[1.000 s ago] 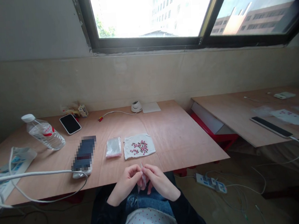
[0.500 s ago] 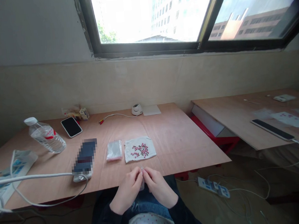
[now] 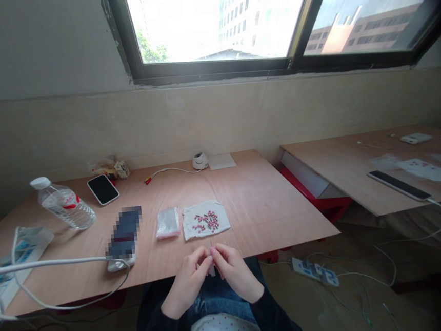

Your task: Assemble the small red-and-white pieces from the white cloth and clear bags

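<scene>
Our left hand and right hand pinch a thin pale sliver closed between their fingers, just off the worktop edge. Ahead lie a white cloth holding small pink pieces, and a clear plastic bag.

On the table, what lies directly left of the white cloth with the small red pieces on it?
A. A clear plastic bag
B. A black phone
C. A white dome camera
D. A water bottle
A. The clear plastic bag lies flat right beside the white cloth, on its left.
</scene>
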The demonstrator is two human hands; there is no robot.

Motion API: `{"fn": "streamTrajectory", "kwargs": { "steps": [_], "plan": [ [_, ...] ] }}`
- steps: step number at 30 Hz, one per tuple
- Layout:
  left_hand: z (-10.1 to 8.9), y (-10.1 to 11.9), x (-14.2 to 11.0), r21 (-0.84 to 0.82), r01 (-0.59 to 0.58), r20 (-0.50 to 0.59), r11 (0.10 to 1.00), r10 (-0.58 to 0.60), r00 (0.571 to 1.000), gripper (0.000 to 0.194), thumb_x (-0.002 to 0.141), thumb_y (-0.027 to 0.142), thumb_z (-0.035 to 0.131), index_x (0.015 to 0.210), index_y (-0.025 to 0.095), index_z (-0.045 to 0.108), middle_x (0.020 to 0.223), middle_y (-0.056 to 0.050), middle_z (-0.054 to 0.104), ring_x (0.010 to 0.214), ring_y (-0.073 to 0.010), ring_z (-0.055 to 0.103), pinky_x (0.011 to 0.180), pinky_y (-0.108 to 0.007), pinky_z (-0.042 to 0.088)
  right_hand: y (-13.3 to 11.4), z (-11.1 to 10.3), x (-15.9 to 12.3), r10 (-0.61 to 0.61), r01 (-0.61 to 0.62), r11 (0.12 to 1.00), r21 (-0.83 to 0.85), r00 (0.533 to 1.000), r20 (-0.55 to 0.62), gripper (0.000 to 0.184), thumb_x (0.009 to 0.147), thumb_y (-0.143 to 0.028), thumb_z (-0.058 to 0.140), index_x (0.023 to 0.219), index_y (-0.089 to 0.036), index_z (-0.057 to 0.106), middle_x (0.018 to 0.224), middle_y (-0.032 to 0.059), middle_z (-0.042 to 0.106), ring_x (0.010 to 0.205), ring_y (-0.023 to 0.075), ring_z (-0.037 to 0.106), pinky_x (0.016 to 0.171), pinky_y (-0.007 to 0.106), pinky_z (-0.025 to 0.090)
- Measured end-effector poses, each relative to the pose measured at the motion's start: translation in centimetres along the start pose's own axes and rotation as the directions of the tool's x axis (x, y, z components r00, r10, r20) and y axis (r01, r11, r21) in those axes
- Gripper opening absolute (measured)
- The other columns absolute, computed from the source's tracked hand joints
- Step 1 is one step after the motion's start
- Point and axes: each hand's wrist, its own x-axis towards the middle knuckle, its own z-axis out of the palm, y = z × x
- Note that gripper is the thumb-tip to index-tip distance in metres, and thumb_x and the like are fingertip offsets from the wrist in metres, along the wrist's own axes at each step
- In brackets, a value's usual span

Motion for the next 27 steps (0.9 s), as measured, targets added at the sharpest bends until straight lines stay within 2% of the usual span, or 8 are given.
{"fn": "streamTrajectory", "kwargs": {
  "steps": [4, 7, 10, 14, 17, 21, 24, 27],
  "plan": [
    [0.3, -0.2, 0.1, 0.078, -0.018, -0.056, 0.997, 0.022, 0.998, 0.031, 0.088, 0.036, 0.036, 0.064, 0.017, 0.045, 0.061, 0.002, 0.049, 0.06, -0.0128, 0.047, 0.058, -0.023, 0.034, -0.1, -0.1, 0.0, -0.064, 0.059, 0.993, -0.104, 0.997, -0.039, 0.033, 0.088, -0.04, 0.038, 0.062, -0.019, 0.041, 0.057, -0.0025, 0.041, 0.052, 0.0106, 0.04, 0.049, 0.023, 0.029],
    [0.0, -0.7, 0.1, 0.251, 0.021, -0.166, 0.968, 0.021, 0.986, 0.031, 0.087, 0.036, 0.037, 0.063, 0.018, 0.044, 0.058, 0.002, 0.048, 0.057, -0.0131, 0.047, 0.055, -0.023, 0.03, 0.0, -0.2, -0.1, -0.078, 0.059, 0.969, -0.239, 0.994, -0.071, 0.032, 0.086, -0.036, 0.04, 0.06, -0.019, 0.038, 0.054, -0.0031, 0.04, 0.051, 0.0104, 0.038, 0.051, 0.023, 0.027],
    [-0.7, -1.2, 0.1, 0.413, 0.111, -0.324, 0.904, 0.031, 0.946, 0.026, 0.085, 0.034, 0.04, 0.063, 0.02, 0.043, 0.057, 0.002, 0.047, 0.054, -0.013, 0.046, 0.052, -0.023, 0.027, -0.1, -0.1, -0.3, -0.064, 0.031, 0.947, -0.319, 0.993, -0.095, 0.032, 0.083, -0.035, 0.044, 0.057, -0.019, 0.037, 0.052, -0.0037, 0.04, 0.05, 0.0098, 0.037, 0.051, 0.023, 0.026],
    [-1.1, -1.4, 0.1, 0.444, 0.126, -0.434, 0.887, 0.09, 0.897, 0.018, 0.079, 0.032, 0.049, 0.065, 0.021, 0.044, 0.058, 0.003, 0.047, 0.056, -0.0133, 0.049, 0.053, -0.022, 0.031, 0.0, 0.1, -0.4, -0.069, 0.026, 0.945, -0.326, 0.99, -0.119, 0.033, 0.082, -0.036, 0.046, 0.054, -0.019, 0.038, 0.049, -0.0035, 0.042, 0.048, 0.0098, 0.038, 0.05, 0.023, 0.025],
    [-0.8, -1.3, 0.1, 0.446, 0.059, -0.404, 0.893, 0.143, 0.903, 0.005, 0.078, 0.025, 0.049, 0.075, 0.021, 0.05, 0.08, -0.001, 0.057, 0.073, -0.016, 0.056, 0.062, -0.025, 0.04, 0.0, 0.3, -0.5, -0.077, 0.036, 0.945, -0.326, 0.99, -0.116, 0.033, 0.084, -0.037, 0.044, 0.056, -0.019, 0.042, 0.05, -0.0025, 0.046, 0.048, 0.0104, 0.04, 0.05, 0.023, 0.027],
    [-0.3, -1.2, 0.1, 0.512, -0.024, -0.28, 0.859, 0.193, 0.94, 0.016, 0.08, 0.016, 0.044, 0.079, 0.021, 0.059, 0.115, -0.005, 0.055, 0.1, -0.0203, 0.055, 0.083, -0.033, 0.042, -0.3, 0.3, -0.7, -0.089, 0.05, 0.944, -0.327, 0.99, -0.106, 0.033, 0.085, -0.039, 0.043, 0.059, -0.019, 0.046, 0.051, -0.0015, 0.049, 0.048, 0.0113, 0.042, 0.049, 0.023, 0.029],
    [-0.1, -1.4, 0.2, 0.543, -0.059, -0.225, 0.838, 0.213, 0.951, 0.02, 0.081, 0.017, 0.044, 0.09, 0.022, 0.062, 0.107, -0.006, 0.061, 0.099, -0.0209, 0.056, 0.087, -0.036, 0.042, -0.2, 0.3, -0.9, -0.098, 0.064, 0.955, -0.289, 0.99, -0.106, 0.033, 0.085, -0.04, 0.044, 0.06, -0.019, 0.048, 0.052, -0.0013, 0.049, 0.049, 0.0116, 0.044, 0.051, 0.024, 0.033],
    [-0.1, -1.9, 0.3, 0.566, -0.083, -0.233, 0.82, 0.256, 0.938, 0.022, 0.079, 0.018, 0.049, 0.096, 0.022, 0.062, 0.103, -0.005, 0.063, 0.099, -0.0216, 0.056, 0.087, -0.037, 0.043, 0.1, 0.5, -0.7, -0.06, 0.043, 0.989, -0.14, 0.992, -0.115, 0.033, 0.08, -0.044, 0.051, 0.06, -0.018, 0.05, 0.054, -0.0009, 0.05, 0.052, 0.0119, 0.047, 0.05, 0.023, 0.037]
  ]
}}
